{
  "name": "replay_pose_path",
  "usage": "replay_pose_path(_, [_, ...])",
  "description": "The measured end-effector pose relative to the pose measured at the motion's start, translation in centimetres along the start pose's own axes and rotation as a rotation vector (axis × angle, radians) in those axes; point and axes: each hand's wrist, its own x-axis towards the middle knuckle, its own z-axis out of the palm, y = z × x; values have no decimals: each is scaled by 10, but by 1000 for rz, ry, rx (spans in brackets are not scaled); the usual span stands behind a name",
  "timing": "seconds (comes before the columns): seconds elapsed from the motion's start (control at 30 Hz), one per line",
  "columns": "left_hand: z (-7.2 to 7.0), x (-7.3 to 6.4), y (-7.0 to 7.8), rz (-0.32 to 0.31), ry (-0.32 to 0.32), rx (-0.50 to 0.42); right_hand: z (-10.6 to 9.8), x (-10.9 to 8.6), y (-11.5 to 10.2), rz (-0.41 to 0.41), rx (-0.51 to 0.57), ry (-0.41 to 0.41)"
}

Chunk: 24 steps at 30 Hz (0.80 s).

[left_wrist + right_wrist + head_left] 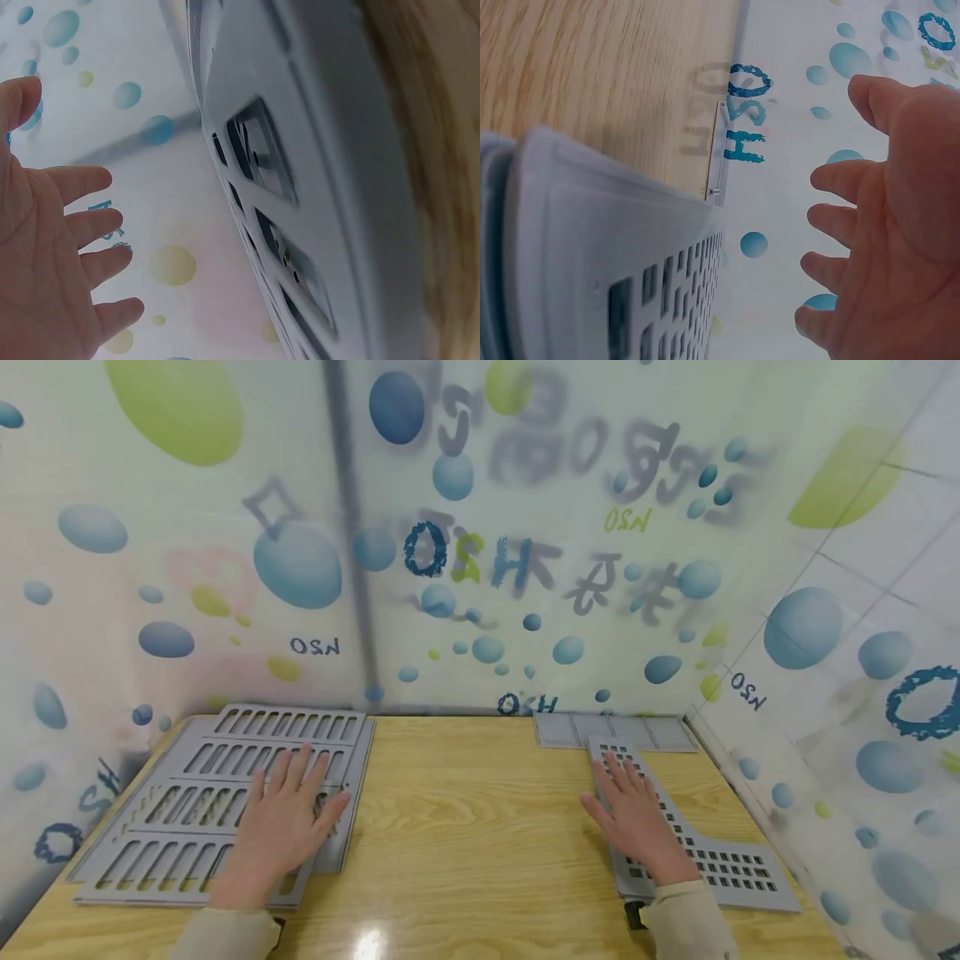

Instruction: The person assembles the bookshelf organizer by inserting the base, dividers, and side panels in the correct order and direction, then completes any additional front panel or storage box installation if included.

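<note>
In the head view my left hand hovers over a stack of grey panels with rows of long slots, lying at the table's left side. Its fingers are spread and hold nothing; the left wrist view shows the palm apart from the panel's slotted face. On the right, my right hand is held above a grey L-shaped panel pierced with small square holes. Those fingers are also extended, with nothing in them, and the right wrist view shows the palm clear of the panel.
A flat grey divided panel lies at the back right edge of the wooden table. Behind and beside the table hang pale curtains printed with blue and green dots and mirrored letters. Tiled wall shows through at the right.
</note>
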Motion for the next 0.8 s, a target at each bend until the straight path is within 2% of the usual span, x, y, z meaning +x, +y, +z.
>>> replay_pose_path(0.3, [1, 0, 4, 24, 0, -11, 4, 1, -6, -24, 33, 17])
replay_pose_path(0.57, [4, 0, 15, 53, 29, 40, 13, 3, -7, -60, 43, 40])
replay_pose_path(0.8, [8, -2, 26, 83, 36, 63, 21, 7, -22, -106, 141, 46])
